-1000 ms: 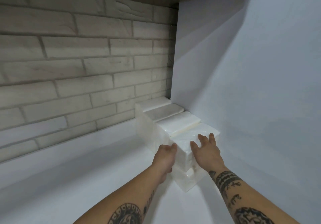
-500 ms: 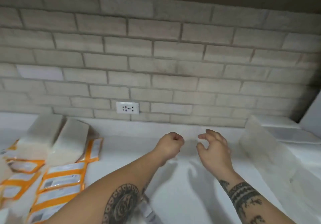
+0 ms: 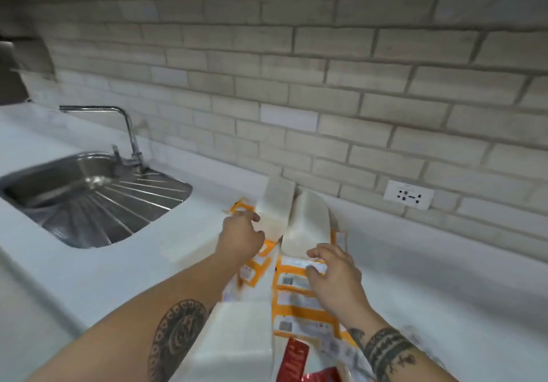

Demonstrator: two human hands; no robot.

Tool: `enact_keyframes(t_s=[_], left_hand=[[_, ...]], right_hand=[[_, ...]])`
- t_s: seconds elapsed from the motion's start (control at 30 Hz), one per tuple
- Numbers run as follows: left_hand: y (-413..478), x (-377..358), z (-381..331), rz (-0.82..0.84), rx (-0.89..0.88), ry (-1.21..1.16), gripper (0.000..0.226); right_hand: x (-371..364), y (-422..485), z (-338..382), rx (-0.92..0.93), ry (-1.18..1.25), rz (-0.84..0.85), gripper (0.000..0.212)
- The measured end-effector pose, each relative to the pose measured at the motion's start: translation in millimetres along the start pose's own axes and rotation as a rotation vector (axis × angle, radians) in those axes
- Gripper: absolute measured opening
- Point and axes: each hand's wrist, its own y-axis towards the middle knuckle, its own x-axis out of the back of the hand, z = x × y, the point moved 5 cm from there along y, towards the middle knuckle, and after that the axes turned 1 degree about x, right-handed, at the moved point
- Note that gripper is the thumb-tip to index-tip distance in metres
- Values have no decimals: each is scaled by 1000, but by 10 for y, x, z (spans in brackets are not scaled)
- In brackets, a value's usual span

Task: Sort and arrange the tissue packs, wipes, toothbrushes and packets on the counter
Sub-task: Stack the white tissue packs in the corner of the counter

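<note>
On the counter (image 3: 444,278), over orange-edged packets (image 3: 296,301), the left hand (image 3: 241,237) sits at seven o'clock of the left tissue pack (image 3: 274,203) and the right hand (image 3: 335,275) at five o'clock of the right tissue pack (image 3: 311,224), both with curled fingers, any grip lost in blur.

Left hand (image 3: 241,234), right hand (image 3: 335,275) over orange packets (image 3: 293,301), tissue packs (image 3: 311,221)

A home kitchen counter.

A steel sink (image 3: 86,200) with a ribbed drainer and a bent tap (image 3: 118,132) sits at the left of the frame in a white counter (image 3: 444,278); a pale brick wall (image 3: 296,70) fills the top, with a socket (image 3: 408,194) at the right.
</note>
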Motion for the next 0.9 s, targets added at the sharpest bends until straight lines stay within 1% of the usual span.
enact_keyframes(t_s=[0.07, 0.1, 0.17, 0.2, 0.23, 0.27, 0.3, 0.43, 0.53, 0.6, 0.7, 0.77, 0.8, 0.87, 0.9], left_hand=[[154, 244, 358, -54, 23, 235, 59], [221, 311, 524, -28, 60, 350, 73], [339, 361, 865, 117, 177, 510, 105], [366, 363, 1005, 188, 233, 546, 118], [385, 348, 1113, 247, 274, 553, 126], [412, 326, 1192, 283, 294, 539, 129], [432, 314, 1227, 299, 293, 533, 127], [490, 324, 1116, 301, 239, 491, 106], [543, 404, 879, 323, 194, 356, 105], [583, 483, 621, 345, 150, 218, 106], [574, 582, 204, 418, 83, -21, 94], [519, 576, -18, 484, 68, -210, 78], [481, 550, -125, 539, 62, -292, 73], [363, 473, -350, 699, 51, -418, 70], [288, 408, -464, 793, 61, -475, 68]], right_hand=[[-219, 27, 193, 3, 1, 15, 28], [-288, 29, 259, 3, 6, 19, 28], [-398, 10, 346, -17, -1, 26, 28], [-431, -8, 364, -32, -2, 32, 28], [-450, -30, 373, -44, 0, 31, 28], [-461, -46, 379, -55, 1, 31, 27], [-470, -57, 380, -63, 1, 33, 27], [-444, -70, 348, -103, -29, 47, 27], [-392, -55, 387, -102, -37, 32, 27], [-357, -27, 400, -111, -5, 4, 28], [-275, 14, 429, -147, 134, -80, 34], [-196, 27, 458, -189, 281, -138, 39], [-153, 32, 463, -211, 362, -166, 38], [-43, 25, 453, -268, 515, -229, 34], [21, 13, 439, -297, 590, -262, 39]])
